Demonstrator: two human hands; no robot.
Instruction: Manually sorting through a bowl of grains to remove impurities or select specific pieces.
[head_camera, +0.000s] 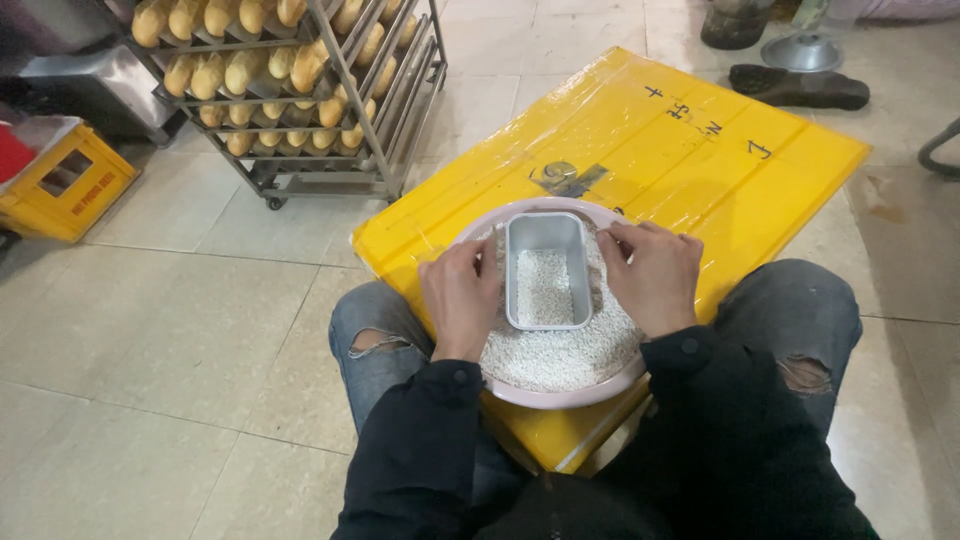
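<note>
A pink round basin (560, 398) full of white grains rests on a yellow board (700, 170) across my knees. In the middle of the basin stands a small rectangular metal tin (546, 235), with a layer of the same white grains in its bottom. My left hand (460, 295) grips the tin's left side, fingers curled over the rim. My right hand (652, 275) holds its right side the same way. Both sleeves are black.
A wheeled metal rack (300, 170) loaded with golden bread loaves stands at the back left. A yellow plastic crate (70, 185) sits on the tiled floor at far left. A dark shoe (800, 88) and a metal lid (808, 52) lie at the back right.
</note>
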